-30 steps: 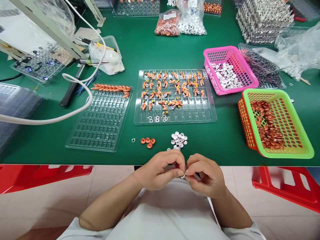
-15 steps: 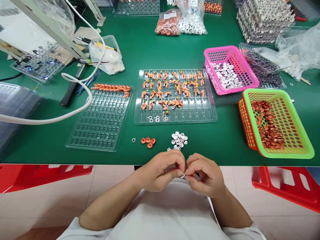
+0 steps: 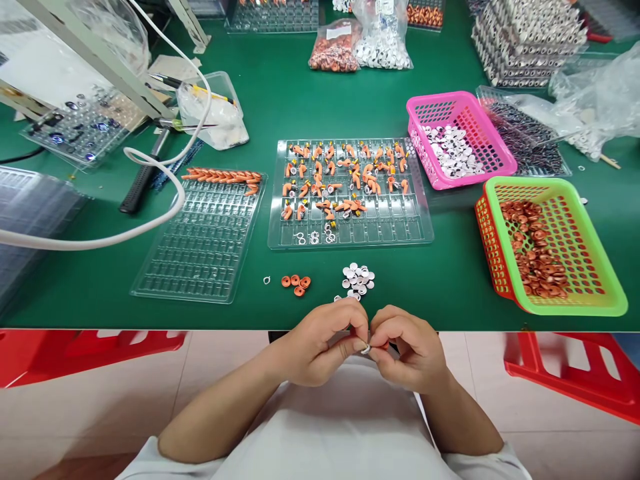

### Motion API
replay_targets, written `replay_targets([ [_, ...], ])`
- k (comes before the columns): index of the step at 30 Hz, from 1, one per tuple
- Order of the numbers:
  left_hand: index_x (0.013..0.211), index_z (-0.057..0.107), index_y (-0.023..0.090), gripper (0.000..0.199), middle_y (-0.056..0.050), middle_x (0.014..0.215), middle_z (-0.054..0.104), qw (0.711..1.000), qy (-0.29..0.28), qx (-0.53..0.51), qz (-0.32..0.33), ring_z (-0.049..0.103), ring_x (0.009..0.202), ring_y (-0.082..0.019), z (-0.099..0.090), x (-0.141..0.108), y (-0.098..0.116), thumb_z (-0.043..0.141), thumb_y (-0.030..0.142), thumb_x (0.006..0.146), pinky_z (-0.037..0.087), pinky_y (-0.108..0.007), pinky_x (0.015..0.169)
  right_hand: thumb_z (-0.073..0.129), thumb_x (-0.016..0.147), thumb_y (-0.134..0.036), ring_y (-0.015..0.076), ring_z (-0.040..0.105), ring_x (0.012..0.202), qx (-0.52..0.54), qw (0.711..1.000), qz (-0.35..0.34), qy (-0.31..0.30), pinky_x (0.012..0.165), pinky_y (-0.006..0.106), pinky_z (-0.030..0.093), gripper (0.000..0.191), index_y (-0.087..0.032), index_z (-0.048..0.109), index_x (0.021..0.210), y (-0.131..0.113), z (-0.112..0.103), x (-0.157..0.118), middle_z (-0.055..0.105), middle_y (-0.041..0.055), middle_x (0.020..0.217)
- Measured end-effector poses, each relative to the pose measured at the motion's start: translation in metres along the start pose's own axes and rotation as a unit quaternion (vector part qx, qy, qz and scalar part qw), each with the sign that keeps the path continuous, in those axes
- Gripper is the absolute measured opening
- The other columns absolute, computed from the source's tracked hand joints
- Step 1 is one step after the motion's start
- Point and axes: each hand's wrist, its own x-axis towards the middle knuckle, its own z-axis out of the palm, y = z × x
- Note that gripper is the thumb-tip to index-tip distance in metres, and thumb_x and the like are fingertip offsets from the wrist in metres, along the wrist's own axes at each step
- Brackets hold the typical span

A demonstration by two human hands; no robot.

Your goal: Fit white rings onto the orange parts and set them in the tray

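Just in front of the table's edge, my left hand (image 3: 327,341) pinches a small white ring (image 3: 366,349) between thumb and forefinger. My right hand (image 3: 411,348) meets it there, its fingertips closed at the ring's right side. A bit of orange (image 3: 385,345) shows between the right fingers; its shape is mostly hidden. Beyond my hands lie a pile of white discs (image 3: 358,279), several orange round caps (image 3: 296,283) and one loose ring (image 3: 267,280). Farther back, a clear tray (image 3: 400,233) carries small orange curved parts and white rings.
Left of centre is another clear tray (image 3: 193,260) with a row of copper-coloured pieces, near a hammer (image 3: 143,177) and a white cable (image 3: 165,220). To the right stand a pink basket (image 3: 417,127) and a green basket (image 3: 603,267) with small parts. Red stools (image 3: 575,383) flank me.
My hands stay pinched together in nearly the same spot. The right fingers have shifted slightly, and a bit of orange now shows between them.
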Motion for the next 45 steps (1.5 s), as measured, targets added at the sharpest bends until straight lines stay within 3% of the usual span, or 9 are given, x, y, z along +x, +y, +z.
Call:
replay_targets([
  [8,0.088,0.051,0.018,0.011,-0.004,0.080,0.054,0.999,0.026,0.027,0.001,0.049,0.074,-0.015,0.001,-0.002,-0.001,0.047,0.020,0.098,0.044,-0.028,0.068,0.064,0.084,-0.012,0.0126,0.057,0.063,-0.003,0.999,0.036,0.015,0.054,0.023,0.047,0.018,-0.024,0.059,0.097,0.004,0.002,-0.002,0.060,-0.0002,0.075],
  [18,0.091,0.050,0.018,0.007,-0.003,0.080,0.052,0.994,0.068,0.082,0.006,0.047,0.075,-0.016,0.002,-0.006,-0.005,0.049,0.013,0.095,0.040,-0.029,0.066,0.061,0.084,-0.008,0.0109,0.054,0.062,-0.076,0.997,0.016,0.020,0.051,0.021,0.040,0.015,-0.022,0.056,0.085,0.003,0.002,0.003,0.058,-0.0013,0.072],
  [25,0.090,0.050,0.018,0.007,-0.004,0.082,0.053,0.990,0.088,0.112,-0.019,0.048,0.077,-0.016,0.002,-0.010,-0.011,0.048,0.014,0.096,0.041,-0.029,0.068,0.058,0.085,-0.007,0.0119,0.057,0.065,-0.160,0.986,-0.028,0.034,0.056,0.023,0.044,0.014,-0.021,0.057,0.085,0.006,0.004,0.006,0.058,0.0000,0.073],
  [36,0.086,0.052,0.018,0.015,-0.004,0.079,0.054,0.997,0.028,0.061,-0.028,0.050,0.075,-0.016,-0.007,-0.004,-0.008,0.047,0.021,0.100,0.042,-0.028,0.067,0.061,0.087,-0.013,0.0139,0.059,0.065,-0.101,0.995,-0.008,0.012,0.052,0.023,0.046,0.014,-0.024,0.058,0.095,0.005,0.002,0.005,0.061,-0.0001,0.074],
  [45,0.086,0.055,0.018,0.018,-0.004,0.081,0.055,0.999,-0.006,0.029,-0.031,0.053,0.075,-0.016,-0.009,-0.002,-0.006,0.047,0.025,0.101,0.044,-0.027,0.066,0.061,0.082,-0.006,0.0140,0.060,0.067,-0.041,0.999,-0.008,-0.008,0.055,0.024,0.046,0.024,-0.025,0.059,0.097,0.008,0.002,0.002,0.063,-0.0010,0.074],
])
